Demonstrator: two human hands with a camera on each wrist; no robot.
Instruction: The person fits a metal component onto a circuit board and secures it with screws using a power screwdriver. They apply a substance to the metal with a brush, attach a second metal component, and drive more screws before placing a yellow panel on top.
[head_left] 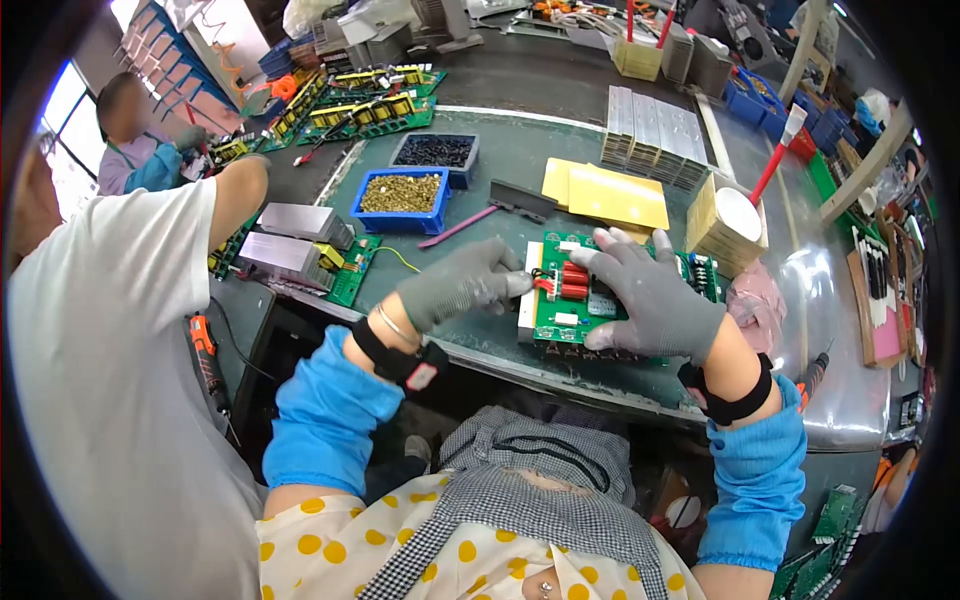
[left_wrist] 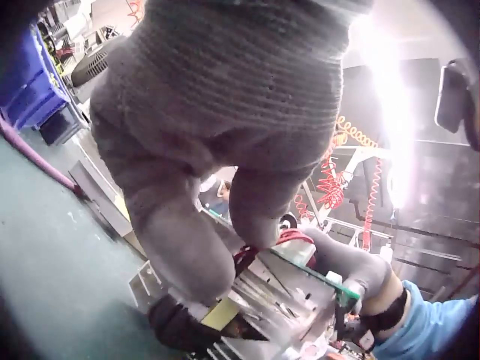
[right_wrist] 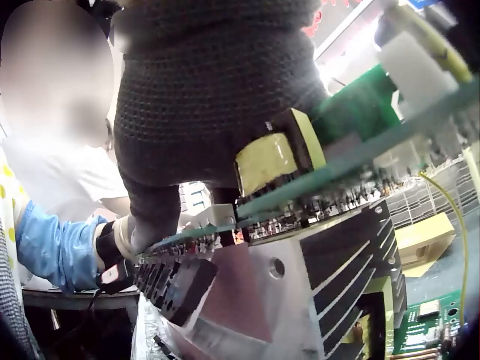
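Note:
A green circuit board [head_left: 548, 325] with red cylindrical parts [head_left: 574, 281] lies in front of me over a silver heat sink [head_left: 527, 315]. At its left end my gloved left hand [head_left: 462, 284] pinches short red and black wires [head_left: 542, 282] between thumb and fingers. My gloved right hand [head_left: 655, 298] rests across the board, fingers spread toward the far side and thumb near the front edge. From the right wrist, a yellow-wrapped transformer [right_wrist: 266, 165] stands on the board beside that hand, and heat sink fins [right_wrist: 349, 274] show underneath.
Beyond the hands are a blue bin of brass-coloured pieces [head_left: 400, 208], a bin of black pieces [head_left: 437, 152], a purple stick [head_left: 457, 228] and yellow sheets [head_left: 620, 198]. A white pot with a brush [head_left: 738, 215] stands right. Another person [head_left: 130, 330] works at left, near an electric screwdriver [head_left: 207, 360].

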